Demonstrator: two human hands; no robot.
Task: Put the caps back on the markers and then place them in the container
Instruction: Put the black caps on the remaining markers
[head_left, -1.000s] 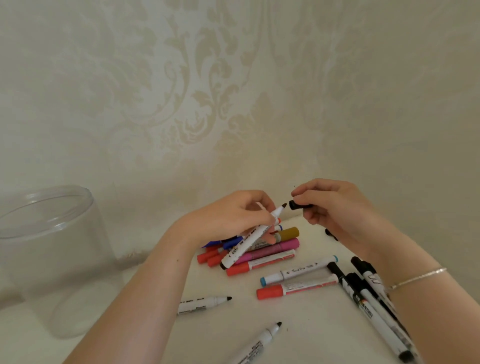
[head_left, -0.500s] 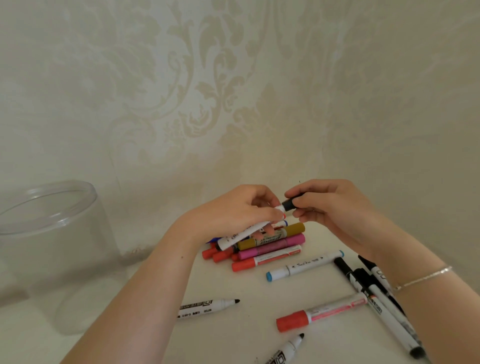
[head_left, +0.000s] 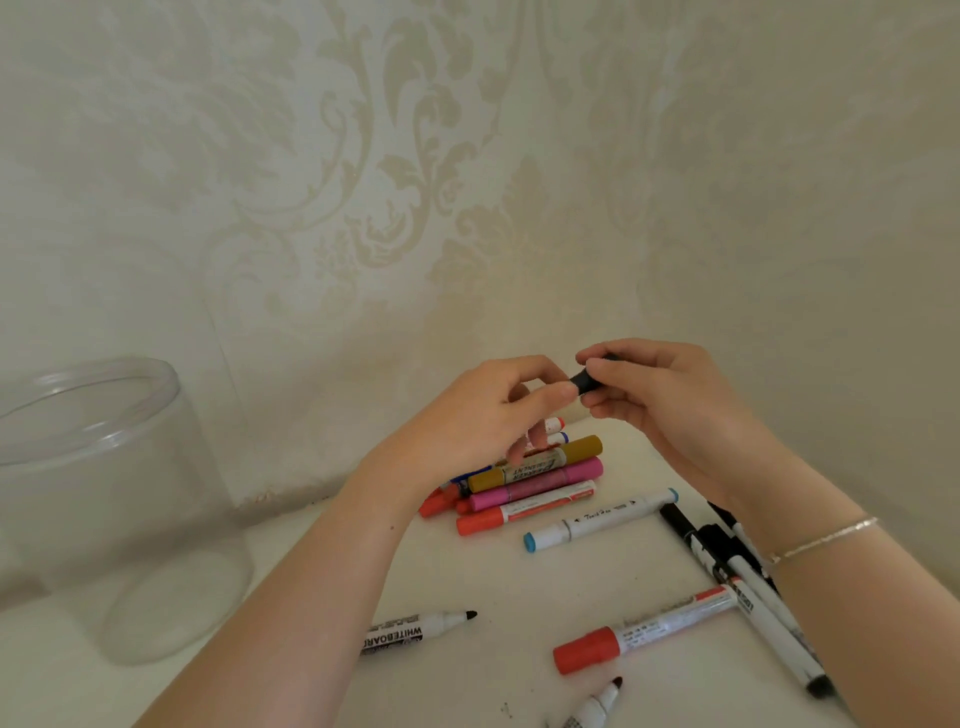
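Observation:
My left hand (head_left: 483, 415) grips a white marker whose barrel is mostly hidden inside the fist. My right hand (head_left: 660, 395) pinches the black cap (head_left: 584, 383) at the marker's tip, right against my left fingertips. The clear round container (head_left: 104, 509) stands open at the far left. Two uncapped black whiteboard markers lie near me: one (head_left: 415, 630) by my left forearm, another (head_left: 597, 706) at the bottom edge.
A pile of capped markers (head_left: 535, 478), red, pink and gold, lies under my hands. A blue-tipped marker (head_left: 597, 519), a red-capped marker (head_left: 644, 636) and several black-capped markers (head_left: 748, 577) lie to the right. A patterned wall stands close behind the white table (head_left: 493, 582).
My right hand brought the black cap onto the tip of the marker in my left hand and the hands closed together. The red-capped marker rolled toward me on the table.

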